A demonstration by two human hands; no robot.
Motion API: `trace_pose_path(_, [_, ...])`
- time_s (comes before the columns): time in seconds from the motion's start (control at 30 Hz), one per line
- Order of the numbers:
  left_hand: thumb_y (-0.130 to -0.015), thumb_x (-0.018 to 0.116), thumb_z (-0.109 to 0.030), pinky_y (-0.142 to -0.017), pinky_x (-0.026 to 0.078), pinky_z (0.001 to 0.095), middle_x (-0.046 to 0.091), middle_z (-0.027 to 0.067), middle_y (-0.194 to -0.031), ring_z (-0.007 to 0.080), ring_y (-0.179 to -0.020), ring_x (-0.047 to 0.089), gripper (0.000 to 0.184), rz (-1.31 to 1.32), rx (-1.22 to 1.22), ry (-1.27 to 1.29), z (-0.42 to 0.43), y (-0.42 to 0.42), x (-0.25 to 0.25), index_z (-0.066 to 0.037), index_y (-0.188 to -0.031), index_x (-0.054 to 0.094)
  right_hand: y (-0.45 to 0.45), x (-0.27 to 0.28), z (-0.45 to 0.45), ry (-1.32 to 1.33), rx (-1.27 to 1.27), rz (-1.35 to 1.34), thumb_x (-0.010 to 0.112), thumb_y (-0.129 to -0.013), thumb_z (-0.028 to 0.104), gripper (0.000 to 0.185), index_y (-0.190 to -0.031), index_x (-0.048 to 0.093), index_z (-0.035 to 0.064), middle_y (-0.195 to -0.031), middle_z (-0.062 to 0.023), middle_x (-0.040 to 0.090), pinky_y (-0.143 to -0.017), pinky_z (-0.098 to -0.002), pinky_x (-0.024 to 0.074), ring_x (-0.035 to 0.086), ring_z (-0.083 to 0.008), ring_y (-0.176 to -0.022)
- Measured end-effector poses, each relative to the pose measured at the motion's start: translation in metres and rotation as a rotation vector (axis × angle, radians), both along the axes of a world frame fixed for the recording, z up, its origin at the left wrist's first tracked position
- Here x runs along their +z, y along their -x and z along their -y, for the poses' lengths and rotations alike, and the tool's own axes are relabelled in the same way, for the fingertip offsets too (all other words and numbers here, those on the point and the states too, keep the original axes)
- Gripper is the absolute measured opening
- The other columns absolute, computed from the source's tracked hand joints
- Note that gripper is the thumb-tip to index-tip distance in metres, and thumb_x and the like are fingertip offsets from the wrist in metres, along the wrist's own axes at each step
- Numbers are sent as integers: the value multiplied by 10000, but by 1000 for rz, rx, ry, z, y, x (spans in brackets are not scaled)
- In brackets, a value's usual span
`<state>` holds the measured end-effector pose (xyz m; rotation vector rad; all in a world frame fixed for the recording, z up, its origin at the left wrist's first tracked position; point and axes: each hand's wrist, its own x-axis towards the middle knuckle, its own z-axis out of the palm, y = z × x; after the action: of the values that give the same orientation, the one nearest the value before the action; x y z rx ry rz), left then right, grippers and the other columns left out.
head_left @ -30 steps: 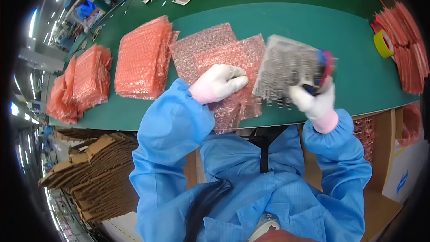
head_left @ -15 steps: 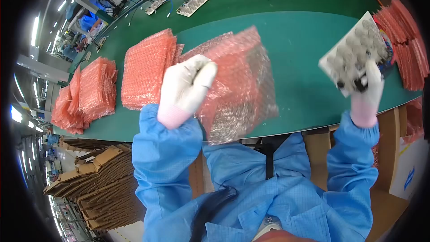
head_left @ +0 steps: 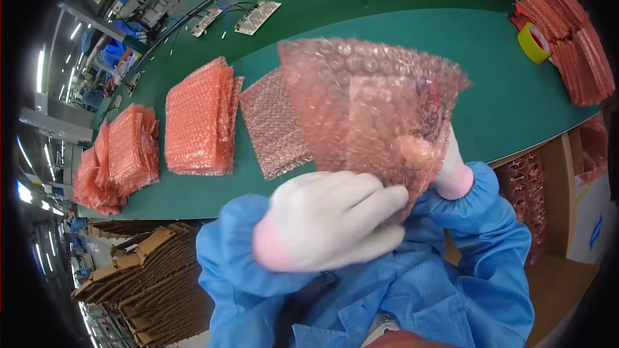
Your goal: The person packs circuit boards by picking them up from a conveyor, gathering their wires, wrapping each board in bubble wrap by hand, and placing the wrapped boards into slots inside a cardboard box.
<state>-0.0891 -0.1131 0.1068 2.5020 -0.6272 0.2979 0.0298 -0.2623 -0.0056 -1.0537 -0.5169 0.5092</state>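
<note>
A pink bubble-wrap bag (head_left: 316, 103) is held up in front of me, its wide edge toward the far side of the table. Through its film shows a pale circuit board (head_left: 380, 109) with dark and red wires near its right corner. My left hand (head_left: 335, 219), in a white glove, has its fingers closed on the bag's near edge. My right hand (head_left: 449, 164), also gloved, is at the bag's right side; its fingers show blurred through the film, closed at the board's lower right. Another bubble-wrap bag (head_left: 274, 122) lies flat on the table behind the left hand.
Stacks of pink bubble-wrap bags (head_left: 198, 119) stand on the green table (head_left: 496, 45) at left, with more bags (head_left: 574, 45) at right beside a yellow tape roll (head_left: 534, 43). Wired circuit boards (head_left: 258, 17) lie along the back. Folded cardboard (head_left: 148, 277) is stacked below left.
The right hand has brought the circuit board leftward from the table's right side into the bag. The left hand has moved down and right with the bag. The tape roll is uncovered.
</note>
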Motion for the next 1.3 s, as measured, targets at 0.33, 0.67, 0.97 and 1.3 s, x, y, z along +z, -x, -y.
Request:
trace_pose_path(0.33, [-572,865,-239,-1089,227,391,268,140,-1453,251,-1345,251,1038,-542,-275,801,-39,-62,-56,12,-1389,276,-2,0,4,122,42,362,771,-682,80,496,-1116,542,9,-1002,-77,608,-770,-307,490,572,-167,-948])
trace_pose_path(0.67, [-792,635,-11,-891,453,318,571,84,-1150,182,-1081,525,449,-393,0,785,-15,-51,-104,-9,-1214,482,-39,13,92,569,-419,354,633,-781,106,396,-1150,532,2,-1053,-50,574,-871,-283,428,538,-154,-980])
trace_pose_path(0.97, [-842,523,-136,-770,490,330,562,157,-1091,221,-945,572,418,-629,138,1433,85,-57,-69,27,-1221,455,31,5,70,329,-666,554,812,-621,279,900,-1359,357,37,-1288,-171,470,-997,-336,366,472,-275,-1194])
trace_pose_path(1.3, [-925,479,-159,-1049,347,381,358,224,-1372,311,-1266,388,540,-116,42,1142,37,-99,-51,45,-1372,256,4,-85,332,495,-1494,4,704,-730,43,588,-1273,484,-1,-1189,-107,573,-844,-242,474,579,-135,-993])
